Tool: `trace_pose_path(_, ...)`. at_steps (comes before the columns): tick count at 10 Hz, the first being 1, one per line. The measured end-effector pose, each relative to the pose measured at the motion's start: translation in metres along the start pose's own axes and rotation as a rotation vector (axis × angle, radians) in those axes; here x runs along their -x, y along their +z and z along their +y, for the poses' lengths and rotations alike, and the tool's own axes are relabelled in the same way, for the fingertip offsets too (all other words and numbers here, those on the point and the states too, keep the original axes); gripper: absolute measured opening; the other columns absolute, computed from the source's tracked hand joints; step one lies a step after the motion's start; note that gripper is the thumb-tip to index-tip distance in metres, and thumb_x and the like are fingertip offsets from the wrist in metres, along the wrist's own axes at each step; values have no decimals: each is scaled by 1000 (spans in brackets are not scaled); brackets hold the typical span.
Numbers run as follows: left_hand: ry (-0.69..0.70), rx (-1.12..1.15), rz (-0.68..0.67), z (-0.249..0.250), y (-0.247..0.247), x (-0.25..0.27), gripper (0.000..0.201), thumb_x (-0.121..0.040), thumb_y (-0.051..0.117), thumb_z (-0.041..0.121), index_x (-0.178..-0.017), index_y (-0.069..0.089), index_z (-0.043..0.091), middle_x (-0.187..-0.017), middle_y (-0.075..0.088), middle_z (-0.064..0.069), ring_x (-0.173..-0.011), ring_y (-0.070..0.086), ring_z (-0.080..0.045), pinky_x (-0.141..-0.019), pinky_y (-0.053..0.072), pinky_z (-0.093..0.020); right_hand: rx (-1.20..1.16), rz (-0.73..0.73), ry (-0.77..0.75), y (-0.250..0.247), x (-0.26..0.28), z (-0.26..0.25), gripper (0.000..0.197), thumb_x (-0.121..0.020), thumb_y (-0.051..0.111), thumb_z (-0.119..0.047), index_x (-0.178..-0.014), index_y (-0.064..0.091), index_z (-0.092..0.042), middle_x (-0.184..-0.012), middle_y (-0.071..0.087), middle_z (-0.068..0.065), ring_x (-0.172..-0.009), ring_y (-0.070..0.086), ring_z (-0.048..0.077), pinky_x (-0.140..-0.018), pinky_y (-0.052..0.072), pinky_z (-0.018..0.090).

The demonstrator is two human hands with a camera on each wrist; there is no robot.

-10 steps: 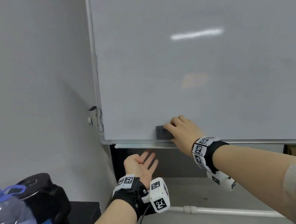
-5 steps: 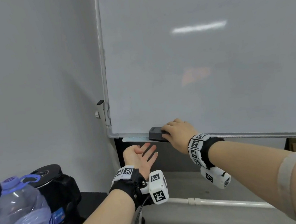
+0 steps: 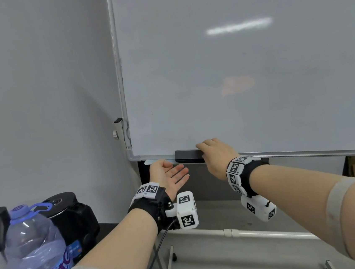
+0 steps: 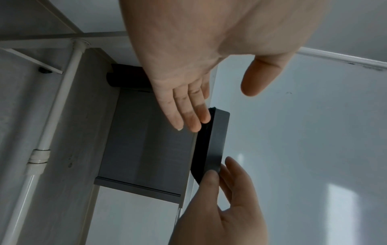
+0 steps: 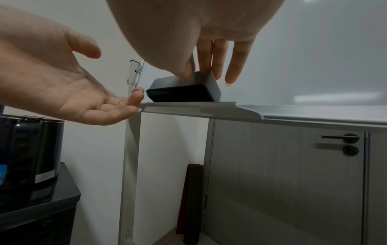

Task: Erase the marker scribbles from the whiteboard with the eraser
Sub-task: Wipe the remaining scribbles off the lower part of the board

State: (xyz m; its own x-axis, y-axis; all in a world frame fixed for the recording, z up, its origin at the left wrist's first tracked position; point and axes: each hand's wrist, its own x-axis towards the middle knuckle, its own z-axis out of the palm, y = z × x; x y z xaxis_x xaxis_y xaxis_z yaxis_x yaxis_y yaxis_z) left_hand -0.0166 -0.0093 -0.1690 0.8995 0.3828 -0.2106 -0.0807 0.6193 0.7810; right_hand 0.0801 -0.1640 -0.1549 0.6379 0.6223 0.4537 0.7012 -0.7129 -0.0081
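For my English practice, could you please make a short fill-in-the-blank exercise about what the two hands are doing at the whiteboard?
1. The eraser is held by the ____ hand.
2. The left hand is open with its palm facing ____.
3. The eraser sits at the ____ edge of the whiteboard.

Missing words: right; up; bottom

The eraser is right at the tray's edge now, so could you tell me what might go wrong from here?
1. The right hand pinches only one end of the eraser, which overhangs the lip of the tray; it could slip and fall.
2. The left hand waits open just below and left, its fingertips near the eraser's end; a drop further right would likely miss it.
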Motion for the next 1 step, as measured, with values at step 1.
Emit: trace_pose_path(1,12,-25,30,4,6,1,20,-85,45,12,-103,52,5,-102,65,-19,-96,66,-38,-99,51,-51,9,41,0,-10,6,9,37,-97,45,-13,-134,49,-14,-131,54,4,-123,43,27,-94,45,40)
